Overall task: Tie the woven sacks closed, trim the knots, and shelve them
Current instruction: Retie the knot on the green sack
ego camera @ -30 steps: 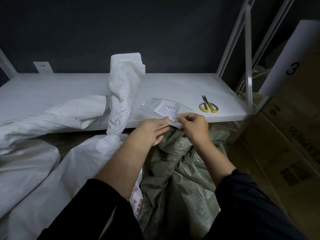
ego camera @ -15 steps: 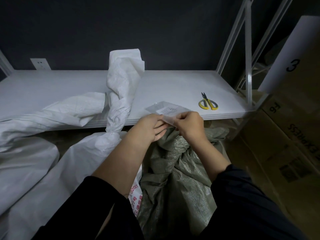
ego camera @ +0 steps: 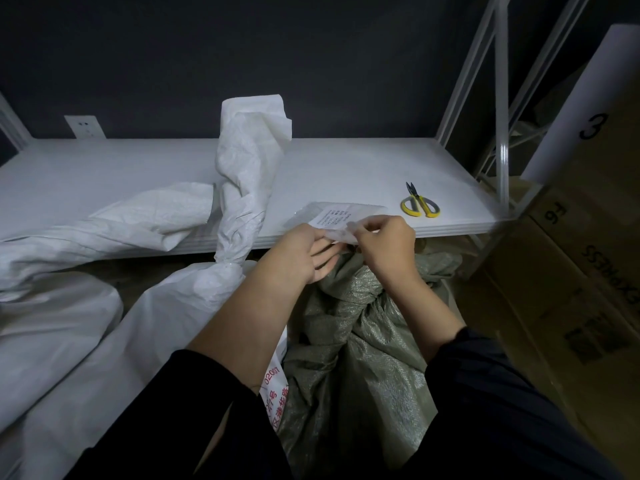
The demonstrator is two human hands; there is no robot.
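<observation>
Your grey-green woven sack (ego camera: 356, 341) sits directly below both hands, its knotted neck rising toward the front edge of the white shelf (ego camera: 346, 168). Your left hand (ego camera: 304, 251) and right hand (ego camera: 384, 244) both pinch the clear plastic label pouch (ego camera: 332, 216) (fingertips partly hidden). The yellow-handled scissors (ego camera: 419, 205) lie near the shelf's front right corner, blades pointing toward its back edge, nearer your right hand. The knot's tails are hidden.

Dark wall (ego camera: 242, 46) across the top, white socket (ego camera: 84, 126) at upper left; white shelf (ego camera: 104, 174) spans the middle; cardboard boxes (ego camera: 588, 271) at right.
</observation>
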